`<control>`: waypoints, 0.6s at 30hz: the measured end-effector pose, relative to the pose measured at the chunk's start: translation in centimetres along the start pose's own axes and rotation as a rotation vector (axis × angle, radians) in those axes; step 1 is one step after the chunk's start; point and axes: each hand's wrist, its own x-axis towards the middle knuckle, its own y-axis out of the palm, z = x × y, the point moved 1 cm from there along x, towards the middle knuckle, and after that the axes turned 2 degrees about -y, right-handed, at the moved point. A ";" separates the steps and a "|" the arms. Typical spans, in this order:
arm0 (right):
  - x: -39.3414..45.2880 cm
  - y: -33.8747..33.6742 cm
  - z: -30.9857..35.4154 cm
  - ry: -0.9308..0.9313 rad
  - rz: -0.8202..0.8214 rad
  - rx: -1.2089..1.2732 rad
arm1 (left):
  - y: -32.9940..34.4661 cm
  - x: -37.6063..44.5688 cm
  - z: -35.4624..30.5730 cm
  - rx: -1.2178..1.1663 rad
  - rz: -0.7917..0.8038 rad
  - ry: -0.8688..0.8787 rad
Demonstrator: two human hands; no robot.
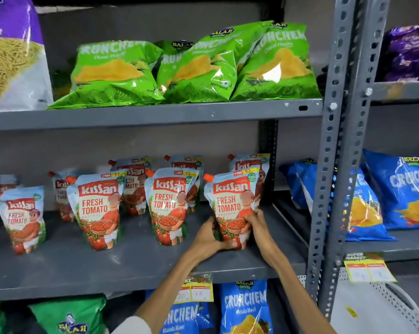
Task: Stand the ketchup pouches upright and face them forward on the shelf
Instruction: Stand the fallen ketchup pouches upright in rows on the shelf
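Observation:
Several red-and-white Kissan ketchup pouches stand upright on the grey middle shelf point(131, 266), labels facing me. The rightmost front pouch point(232, 203) is gripped low down on both sides: my left hand point(207, 235) holds its left lower edge and my right hand point(255, 224) its right lower edge. Other front pouches stand in the middle point(171, 203), at centre-left point(97, 208) and at far left point(22, 218). More pouches stand behind them, partly hidden, including one point(249, 162) behind the held pouch.
Green chip bags point(194, 66) lie on the shelf above. Blue chip bags point(403, 189) fill the neighbouring rack to the right, past the perforated grey upright point(333, 150). Blue bags point(244, 307) and price tags point(196, 290) sit below the shelf edge.

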 end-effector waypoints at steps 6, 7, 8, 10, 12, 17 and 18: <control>0.4 -2.2 -1.1 0.002 0.009 -0.091 | 1.7 1.2 -0.7 0.066 0.016 0.036; 0.4 -2.7 -1.1 -0.013 -0.018 -0.106 | 2.5 1.4 -1.1 0.071 0.005 0.040; 0.5 -3.3 -1.1 -0.027 -0.045 -0.114 | 3.3 1.7 -1.4 0.068 -0.006 0.040; 0.8 -4.4 -0.7 -0.056 -0.089 -0.130 | 4.9 2.2 -2.0 0.051 -0.026 0.048; 1.3 -5.2 -0.7 -0.070 -0.148 -0.165 | 6.1 2.8 -2.4 0.040 -0.025 0.058; 1.6 -5.6 -1.4 -0.078 -0.203 -0.240 | 6.9 3.9 -2.4 0.015 -0.010 0.078; 1.3 -5.4 -1.2 -0.074 -0.206 -0.250 | 6.9 3.8 -2.3 0.003 -0.012 0.072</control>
